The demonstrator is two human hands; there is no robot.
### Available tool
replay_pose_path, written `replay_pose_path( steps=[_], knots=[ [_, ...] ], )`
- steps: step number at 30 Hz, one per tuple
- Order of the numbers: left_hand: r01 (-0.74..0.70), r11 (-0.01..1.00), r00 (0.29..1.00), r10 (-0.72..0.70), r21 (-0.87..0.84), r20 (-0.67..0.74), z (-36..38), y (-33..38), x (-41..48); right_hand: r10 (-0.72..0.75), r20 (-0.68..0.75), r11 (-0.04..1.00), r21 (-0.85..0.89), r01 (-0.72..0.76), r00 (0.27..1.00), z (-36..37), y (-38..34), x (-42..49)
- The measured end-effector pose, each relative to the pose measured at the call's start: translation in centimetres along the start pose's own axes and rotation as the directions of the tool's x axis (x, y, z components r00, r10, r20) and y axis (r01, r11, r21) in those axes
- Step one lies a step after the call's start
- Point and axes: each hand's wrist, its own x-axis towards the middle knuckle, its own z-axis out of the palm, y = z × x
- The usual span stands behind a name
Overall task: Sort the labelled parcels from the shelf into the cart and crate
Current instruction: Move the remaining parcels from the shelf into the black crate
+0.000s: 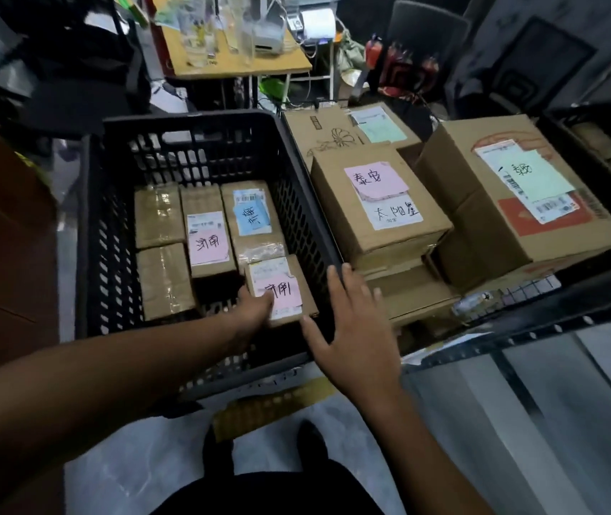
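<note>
A black plastic crate (110,224) stands in front of me with several small cardboard parcels inside. One parcel with a pink label (207,236) lies in the middle, one with a blue label (252,217) to its right. My left hand (253,310) reaches into the crate and holds the near left edge of a small pink-labelled parcel (281,288) at the front right corner. My right hand (356,328) hovers with fingers spread over the crate's right rim, touching nothing I can see.
To the right, a cart (519,288) holds larger boxes: one with a pink label (378,202), one with a green label (519,195), one behind (337,131). A black shelf rail (556,328) runs at right. A desk (240,61) and chairs stand behind.
</note>
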Motion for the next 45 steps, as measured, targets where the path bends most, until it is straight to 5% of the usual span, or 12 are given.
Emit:
replay_pose_path(
  steps=[3,16,19,24,31,37,45],
  knots=[
    [0.017,0.998,1.0,-0.019,0.064,0.02,-0.5,-1.2,1.5,0.027,-0.029,0.992,-0.122,-0.03,0.999,0.7,-0.4,-0.2],
    [-0.013,0.979,0.99,-0.015,0.204,0.138,-3.1,-1.2,2.1,0.107,-0.028,0.988,-0.108,-0.109,0.994,0.9,-0.9,-0.4],
    [-0.141,0.937,0.988,0.116,0.319,0.097,-4.5,0.5,0.8,0.112,-0.028,0.989,-0.093,-0.115,0.993,0.8,-0.9,-0.4],
    [-0.427,0.603,0.904,0.304,0.674,0.3,-6.5,3.4,-3.7,0.165,-0.084,0.98,0.124,-0.154,0.983,-0.4,-1.6,-0.9],
    [-0.688,0.298,0.666,0.622,0.661,0.412,-4.0,3.9,-14.4,0.324,-0.115,0.923,0.254,-0.287,0.939,-2.8,-0.1,-8.1],
    [-0.731,-0.033,0.521,0.619,0.682,0.588,3.8,-0.7,-21.2,0.493,-0.149,0.849,0.298,-0.437,0.857,-5.0,5.3,-18.1],
    [-0.847,-0.158,0.374,0.501,0.507,0.781,17.4,-11.2,-28.5,0.744,-0.156,0.66,0.324,-0.678,0.65,-6.0,13.0,-36.8]
  ],
)
